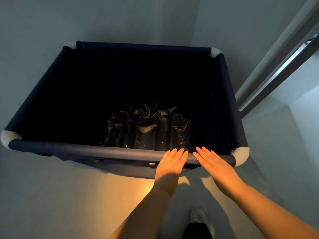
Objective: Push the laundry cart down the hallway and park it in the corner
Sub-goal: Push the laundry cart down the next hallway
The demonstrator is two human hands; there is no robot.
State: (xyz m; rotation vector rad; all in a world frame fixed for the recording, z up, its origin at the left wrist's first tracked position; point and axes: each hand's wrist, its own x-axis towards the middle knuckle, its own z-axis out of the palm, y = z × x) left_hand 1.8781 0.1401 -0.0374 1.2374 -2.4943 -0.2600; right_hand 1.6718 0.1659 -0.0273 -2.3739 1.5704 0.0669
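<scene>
Both the left hand [170, 163] and right hand [213, 160] are lying flat, fingers straight and gripping nothing, on the near rim of the laundry cart [57, 145], which is stretching ahead lengthwise toward the wall corner.

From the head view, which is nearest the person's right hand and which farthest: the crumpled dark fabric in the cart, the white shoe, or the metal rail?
From the right hand:
1. Crumpled dark fabric, just ahead inside the cart.
2. White shoe, below on the floor.
3. Metal rail, far right along the wall.
</scene>
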